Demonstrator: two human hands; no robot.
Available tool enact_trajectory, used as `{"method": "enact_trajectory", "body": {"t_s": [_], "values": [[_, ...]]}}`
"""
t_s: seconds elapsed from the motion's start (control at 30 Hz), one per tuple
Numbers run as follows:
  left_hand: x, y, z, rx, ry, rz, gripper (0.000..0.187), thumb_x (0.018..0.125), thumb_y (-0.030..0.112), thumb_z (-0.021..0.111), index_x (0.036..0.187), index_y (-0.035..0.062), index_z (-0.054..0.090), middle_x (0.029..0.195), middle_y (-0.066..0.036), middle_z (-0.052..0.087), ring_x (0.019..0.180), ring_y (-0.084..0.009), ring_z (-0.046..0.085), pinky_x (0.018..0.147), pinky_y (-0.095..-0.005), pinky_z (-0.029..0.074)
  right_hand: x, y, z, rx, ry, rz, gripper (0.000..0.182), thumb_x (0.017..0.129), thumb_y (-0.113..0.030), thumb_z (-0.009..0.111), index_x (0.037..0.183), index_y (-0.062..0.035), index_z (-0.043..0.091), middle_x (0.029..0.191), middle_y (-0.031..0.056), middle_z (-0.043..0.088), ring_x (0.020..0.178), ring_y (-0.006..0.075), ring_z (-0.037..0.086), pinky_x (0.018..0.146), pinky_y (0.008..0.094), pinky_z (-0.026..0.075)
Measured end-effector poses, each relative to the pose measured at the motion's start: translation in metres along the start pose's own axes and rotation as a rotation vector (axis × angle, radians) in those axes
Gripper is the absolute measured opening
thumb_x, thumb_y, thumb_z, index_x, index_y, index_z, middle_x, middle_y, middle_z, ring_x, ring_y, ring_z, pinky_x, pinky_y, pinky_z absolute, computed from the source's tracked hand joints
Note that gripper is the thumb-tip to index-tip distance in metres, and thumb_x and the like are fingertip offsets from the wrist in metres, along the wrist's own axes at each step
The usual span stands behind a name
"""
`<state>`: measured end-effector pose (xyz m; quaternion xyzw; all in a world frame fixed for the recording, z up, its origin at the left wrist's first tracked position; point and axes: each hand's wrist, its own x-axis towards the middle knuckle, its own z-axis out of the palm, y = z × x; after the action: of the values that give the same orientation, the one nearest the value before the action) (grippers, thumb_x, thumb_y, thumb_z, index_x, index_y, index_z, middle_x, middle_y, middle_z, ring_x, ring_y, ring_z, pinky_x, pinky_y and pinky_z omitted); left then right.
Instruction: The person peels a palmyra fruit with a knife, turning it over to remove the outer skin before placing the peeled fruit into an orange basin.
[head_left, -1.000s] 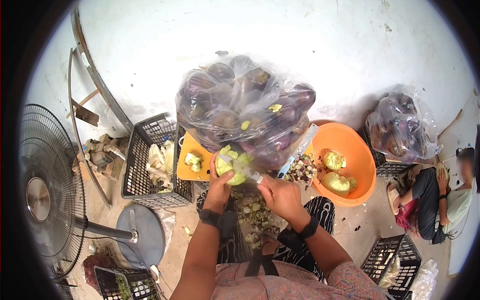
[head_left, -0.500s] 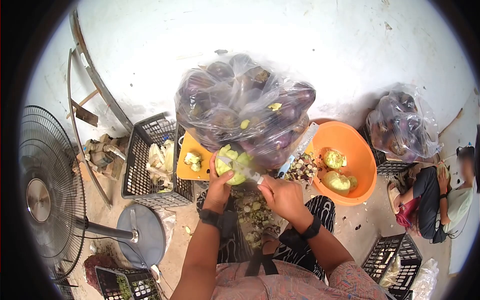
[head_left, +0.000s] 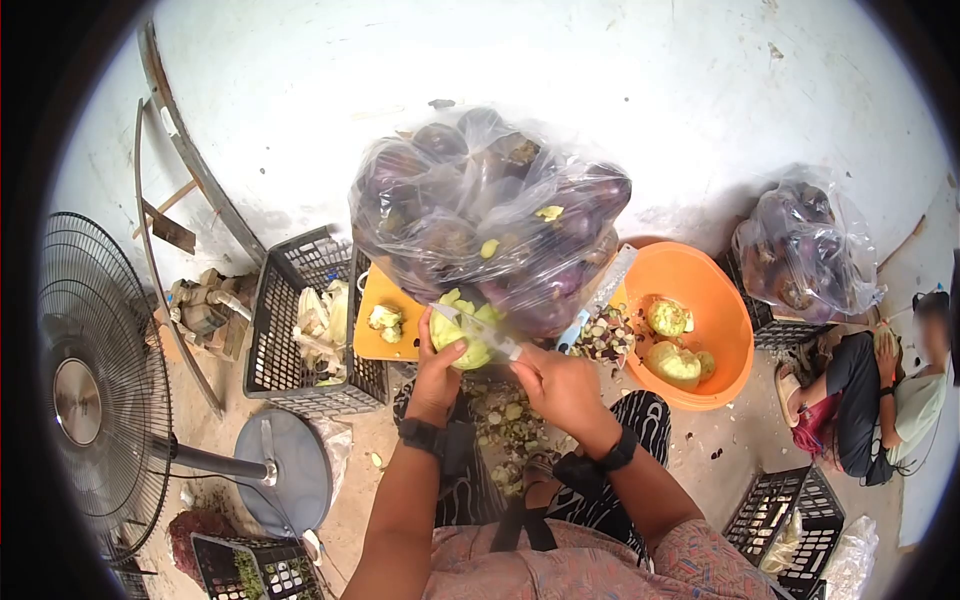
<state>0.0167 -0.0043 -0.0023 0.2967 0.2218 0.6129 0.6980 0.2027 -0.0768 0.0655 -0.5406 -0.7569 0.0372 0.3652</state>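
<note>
My left hand (head_left: pixel 437 370) is wrapped around a round, pale green peeled vegetable (head_left: pixel 455 345) that looks like a kohlrabi, with flat cut facets on its surface. In my right hand (head_left: pixel 562 388) is a knife (head_left: pixel 480 335), its pale handle inside my fist and its blade lying across the top of the vegetable. Just beyond my hands bulges a clear plastic bag (head_left: pixel 480 220) of large round purple vegetables. A yellow board (head_left: pixel 372 345) shows beside my left hand, with a small pale cut piece (head_left: pixel 385 318) on it.
An orange basin (head_left: pixel 735 350) at the right holds peeled vegetables; a broad blade (head_left: pixel 615 275) and peelings (head_left: pixel 600 335) lie beside it. A black crate (head_left: pixel 320 400) and a fan (head_left: pixel 90 400) stand left. Another bag (head_left: pixel 805 240) and a seated person (head_left: pixel 870 400) are far right.
My right hand has shifted slightly left, carrying the knife further across the vegetable. My left hand and the vegetable stay nearly in place.
</note>
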Motion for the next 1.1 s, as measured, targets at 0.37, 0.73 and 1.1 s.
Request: {"method": "enact_trajectory", "body": {"t_s": [0.37, 0.73, 1.1], "values": [[0.002, -0.001, -0.001, 0.000, -0.031, 0.027, 0.080, 0.078, -0.001, 0.067, 0.147, 0.0125, 0.029, 0.137, -0.011, 0.047, 0.126, -0.0270, 0.047, 0.106, -0.0420, 0.041, -0.006, -0.003, -0.018, 0.022, -0.058, 0.029, 0.016, 0.089, -0.025, 0.064, 0.083, -0.0104, 0.061, 0.063, 0.0105, 0.060, 0.059, 0.0327, 0.061, 0.052, 0.0410, 0.046], [0.004, -0.006, -0.010, 0.093, -0.040, 0.051, 0.076, 0.083, 0.014, 0.068, 0.146, 0.0176, 0.026, 0.134, -0.012, 0.048, 0.120, -0.0315, 0.053, 0.087, -0.0494, 0.053, -0.008, 0.007, 0.009, -0.091, 0.026, -0.020, 0.021, 0.090, -0.032, 0.064, 0.093, -0.0109, 0.062, 0.063, 0.0109, 0.059, 0.051, 0.0312, 0.059, 0.047, 0.0423, 0.044], [0.002, -0.003, -0.004, -0.044, -0.007, 0.011, 0.080, 0.081, -0.003, 0.065, 0.149, 0.0124, 0.024, 0.137, -0.012, 0.045, 0.125, -0.0264, 0.049, 0.105, -0.0412, 0.042, -0.001, 0.001, 0.014, -0.190, 0.061, -0.055, 0.035, 0.087, -0.032, 0.068, 0.109, -0.0051, 0.065, 0.062, 0.0094, 0.058, 0.050, 0.0278, 0.059, 0.046, 0.0386, 0.047]]}}
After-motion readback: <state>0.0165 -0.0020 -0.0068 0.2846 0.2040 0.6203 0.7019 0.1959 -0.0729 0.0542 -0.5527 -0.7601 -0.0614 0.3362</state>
